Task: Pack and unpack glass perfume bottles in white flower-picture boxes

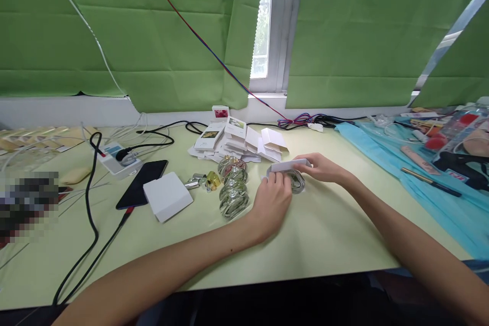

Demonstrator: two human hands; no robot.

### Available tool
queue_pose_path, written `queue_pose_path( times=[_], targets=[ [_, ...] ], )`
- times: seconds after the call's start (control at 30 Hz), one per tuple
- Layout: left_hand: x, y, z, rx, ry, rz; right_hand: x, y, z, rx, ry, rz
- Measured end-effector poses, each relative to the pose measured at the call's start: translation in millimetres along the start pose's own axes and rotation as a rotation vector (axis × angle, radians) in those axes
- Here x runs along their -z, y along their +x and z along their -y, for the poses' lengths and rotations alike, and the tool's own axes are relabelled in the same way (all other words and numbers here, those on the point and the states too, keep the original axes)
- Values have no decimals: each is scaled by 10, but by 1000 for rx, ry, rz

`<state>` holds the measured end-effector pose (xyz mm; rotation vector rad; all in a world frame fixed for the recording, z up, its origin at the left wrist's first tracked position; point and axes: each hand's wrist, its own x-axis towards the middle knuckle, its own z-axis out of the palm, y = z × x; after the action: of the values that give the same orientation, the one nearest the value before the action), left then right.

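Near the middle of the table, both hands are at a small white box [288, 165]. My left hand [272, 198] has its fingers curled over the near left side of the box. My right hand [319, 167] grips the right end, thumb and fingers pressed on the card. A clear, round glass-like piece [296, 182] shows just under the box, between the hands. To the left stand several similar clear pieces [234, 196] in a row. Behind them lies a pile of flat white boxes [229, 140], some with small pictures.
Left of the row are metallic and yellow caps [211, 181], a white box [168, 197], a black phone [142, 184], a power strip [119, 159] and black cables. On the right lies a blue sheet [412, 178] with a pen [431, 182] and bottles.
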<state>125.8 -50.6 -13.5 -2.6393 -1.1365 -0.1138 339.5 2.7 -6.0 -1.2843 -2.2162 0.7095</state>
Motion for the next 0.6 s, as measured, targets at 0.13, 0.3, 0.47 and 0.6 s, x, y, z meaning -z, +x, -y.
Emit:
queue_pose_path(
  times=[0.13,0.3,0.47,0.6],
  targets=[
    [-123,150,-37,10,-28,74,35,64,-50,-57,-33,-25],
    [-180,129,-75,-3,-41,50,108,81,-105,-182,-62,-81],
    [-159,-37,-120,3,-33,78,289,87,-144,-310,-93,-192],
    [-126,-179,-157,11,-30,141,558,149,-30,-332,-152,-423]
  ],
)
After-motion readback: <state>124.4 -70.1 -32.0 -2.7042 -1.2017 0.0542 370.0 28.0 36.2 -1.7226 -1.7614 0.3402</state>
